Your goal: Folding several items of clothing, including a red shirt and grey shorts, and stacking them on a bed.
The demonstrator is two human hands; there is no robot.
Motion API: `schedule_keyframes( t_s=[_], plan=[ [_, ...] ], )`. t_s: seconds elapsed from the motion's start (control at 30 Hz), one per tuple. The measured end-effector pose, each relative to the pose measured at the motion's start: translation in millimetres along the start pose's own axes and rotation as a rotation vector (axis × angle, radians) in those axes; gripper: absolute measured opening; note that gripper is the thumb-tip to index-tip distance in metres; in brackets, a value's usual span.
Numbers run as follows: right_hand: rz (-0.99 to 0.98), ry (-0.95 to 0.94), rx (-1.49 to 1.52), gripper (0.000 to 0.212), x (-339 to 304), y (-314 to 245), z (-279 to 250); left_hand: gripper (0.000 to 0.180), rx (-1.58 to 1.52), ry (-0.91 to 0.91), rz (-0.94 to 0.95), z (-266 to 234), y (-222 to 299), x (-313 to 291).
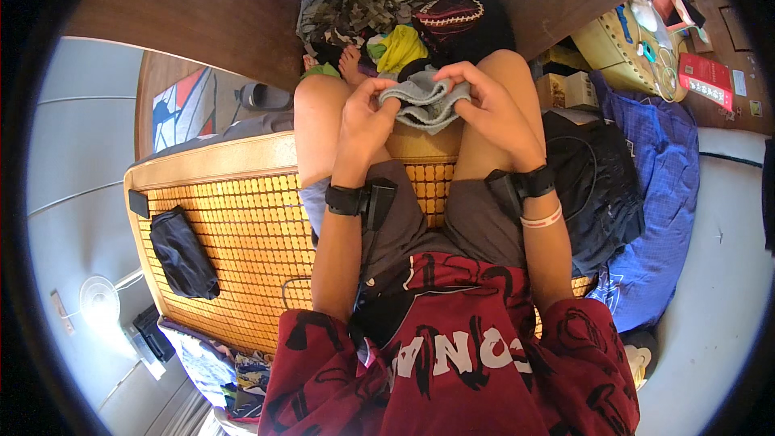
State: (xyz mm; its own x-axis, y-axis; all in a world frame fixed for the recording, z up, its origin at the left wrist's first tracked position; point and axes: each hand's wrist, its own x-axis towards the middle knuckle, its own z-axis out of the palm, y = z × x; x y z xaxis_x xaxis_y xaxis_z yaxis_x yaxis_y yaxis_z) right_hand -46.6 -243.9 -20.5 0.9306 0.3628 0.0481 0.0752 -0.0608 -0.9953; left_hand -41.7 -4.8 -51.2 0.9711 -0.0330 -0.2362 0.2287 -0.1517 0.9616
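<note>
1. Pinching bunched grey cloth [424, 109] near 12 o'clock with left hand [367, 121] and right hand [494, 111], both nearly closed (likely unfinished).
2. Seemingly done with black folded cloth [184, 253] near 9 o'clock.
3. Probably left with clothes [363, 4] heaped between wooden panels [186, 0], 12 o'clock.
4. Cannot see inside red box [705, 81], 2 o'clock.

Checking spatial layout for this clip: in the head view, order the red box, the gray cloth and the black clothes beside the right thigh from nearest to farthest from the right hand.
From the right hand:
1. Gray cloth: in its grasp.
2. Black clothes: beside the right thigh.
3. Red box: toward the upper right.
</note>
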Motion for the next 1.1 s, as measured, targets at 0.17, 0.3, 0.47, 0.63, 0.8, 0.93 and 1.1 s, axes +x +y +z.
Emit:
schedule_keyframes(
  t_s=[0.17,0.3,0.47,0.63,0.8,0.93,1.1],
  plan=[
    [-0.052,0.016,-0.017,0.050,1,1,2,0.023,-0.047,-0.034,-0.018,2,2,-1],
    [-0.104,0.087,-0.172,0.053,-1,-9,7,0.024,-0.074,-0.051,-0.023,1,2,-1],
    [-0.088,0.089,-0.211,0.051,-2,-17,5,0.024,-0.114,-0.074,-0.026,0,6,-4],
    [-0.117,0.072,-0.348,0.043,-1,-17,4,0.024,-0.120,-0.086,-0.059,1,14,-6],
    [-0.234,0.158,-0.496,0.034,-3,-16,11,0.023,-0.140,-0.081,-0.041,-2,7,-7],
    [-0.251,0.217,-0.614,0.028,-5,-7,12,0.024,-0.143,-0.084,-0.046,0,7,-8],
    [-0.202,0.346,-0.700,0.027,1,-27,3,0.031,-0.003,0.027,0.204,-6,9,-7]
  ],
)
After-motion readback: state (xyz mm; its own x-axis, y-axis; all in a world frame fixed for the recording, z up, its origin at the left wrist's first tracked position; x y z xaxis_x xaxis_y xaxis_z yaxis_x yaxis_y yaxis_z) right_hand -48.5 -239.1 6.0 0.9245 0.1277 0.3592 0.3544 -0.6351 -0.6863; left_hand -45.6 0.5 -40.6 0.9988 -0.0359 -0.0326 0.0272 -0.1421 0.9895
